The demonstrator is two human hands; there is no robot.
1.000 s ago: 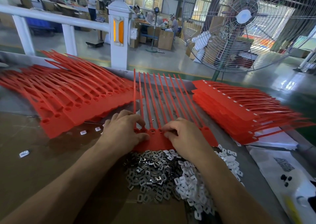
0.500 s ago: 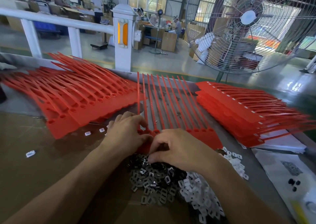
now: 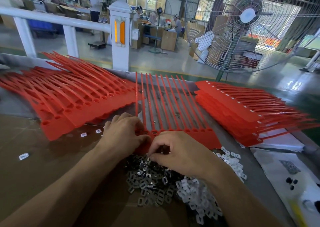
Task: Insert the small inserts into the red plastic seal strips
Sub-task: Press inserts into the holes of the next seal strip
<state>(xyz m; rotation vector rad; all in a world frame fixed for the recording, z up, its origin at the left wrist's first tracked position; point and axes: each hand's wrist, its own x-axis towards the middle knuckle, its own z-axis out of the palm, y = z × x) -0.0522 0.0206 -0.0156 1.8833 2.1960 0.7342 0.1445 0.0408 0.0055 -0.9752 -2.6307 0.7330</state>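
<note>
A red seal strip sheet [image 3: 195, 135] lies flat in the middle of the table, its thin tails pointing away from me. My left hand [image 3: 123, 135] grips the left end of the sheet's base, thumb on top beside the sockets. Just in front of the base, my right hand [image 3: 180, 152] has its fingers curled down into the pile of small metal inserts [image 3: 150, 183] and pinches one at the fingertips. A heap of white plastic inserts [image 3: 195, 197] adjoins the metal ones on the right, partly under my right forearm.
A fanned stack of red strip sheets [image 3: 74, 109] lies to the left, another stack [image 3: 242, 112] to the right. Loose white inserts [image 3: 23, 156] dot the brown cardboard. White paper [image 3: 277, 171] covers the right corner. A large fan [image 3: 247, 18] stands beyond the table.
My right hand has drawn back from the strip sheet's base to the metal insert pile and curled its fingers into it. My left hand has stayed on the sheet's left end.
</note>
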